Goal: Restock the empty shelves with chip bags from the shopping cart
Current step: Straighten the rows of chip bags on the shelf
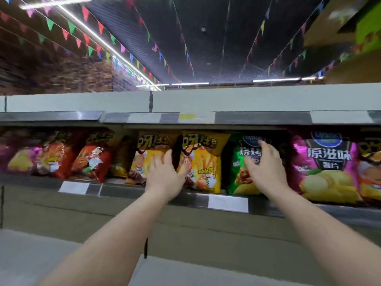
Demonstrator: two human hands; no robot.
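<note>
Here both hands reach up to the shelf [226, 200], where chip bags stand in a row. The left hand [165, 178] lies with relaxed fingers against the gap between two yellow bags [201, 159], gripping nothing. Just right of those bags, the right hand [266, 170] rests spread fingers on the green bag's [239, 172] front. A pink bag [327, 168] stands right of the green one, red bags [90, 159] left of the yellow.

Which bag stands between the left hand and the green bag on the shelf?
In the head view, a yellow chip bag stands between the left hand and the green bag.
</note>
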